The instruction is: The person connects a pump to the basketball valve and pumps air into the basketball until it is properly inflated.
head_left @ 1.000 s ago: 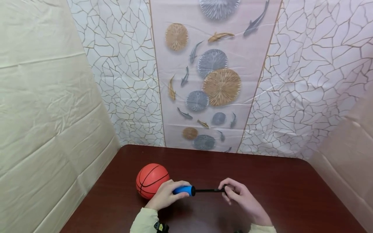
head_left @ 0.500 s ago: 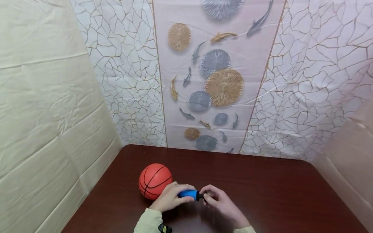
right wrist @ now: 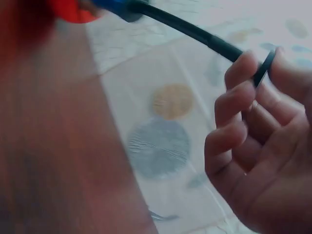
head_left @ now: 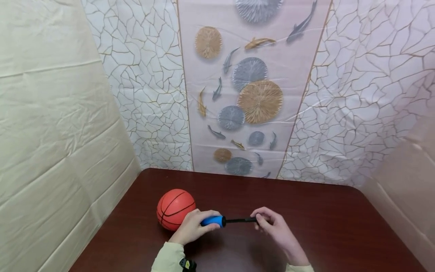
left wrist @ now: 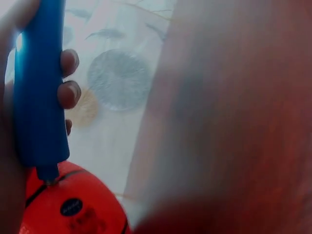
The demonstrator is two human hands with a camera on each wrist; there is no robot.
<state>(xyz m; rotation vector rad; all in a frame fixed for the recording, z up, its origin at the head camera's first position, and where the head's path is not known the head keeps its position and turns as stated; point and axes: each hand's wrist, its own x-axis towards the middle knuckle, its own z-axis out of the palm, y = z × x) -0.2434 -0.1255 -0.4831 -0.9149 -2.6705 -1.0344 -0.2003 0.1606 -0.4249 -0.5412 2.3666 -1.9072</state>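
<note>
A blue hand pump (head_left: 212, 221) lies sideways in my left hand (head_left: 191, 227), whose fingers and thumb wrap its barrel. In the left wrist view the barrel's narrow nozzle (left wrist: 48, 172) meets the orange-red ball (left wrist: 92, 204), near a small dark oval label. The ball (head_left: 176, 209), lined like a basketball, sits on the table just left of that hand. Out of the barrel's other end stretches a thin black rod (head_left: 238, 220). My right hand (head_left: 276, 229) pinches the black end handle (right wrist: 263, 69) between thumb and curled fingers.
Both hands are over a dark red-brown table (head_left: 326, 219) with rounded far corners. Behind it hangs a patterned cloth (head_left: 261, 102) with fish and round motifs; a pale cloth wall (head_left: 64, 143) runs along the left side.
The right hand pushed the rod into the barrel, bringing the hands close, then drew it back out to the right. The left hand keeps its grip on the pump beside the ball.
</note>
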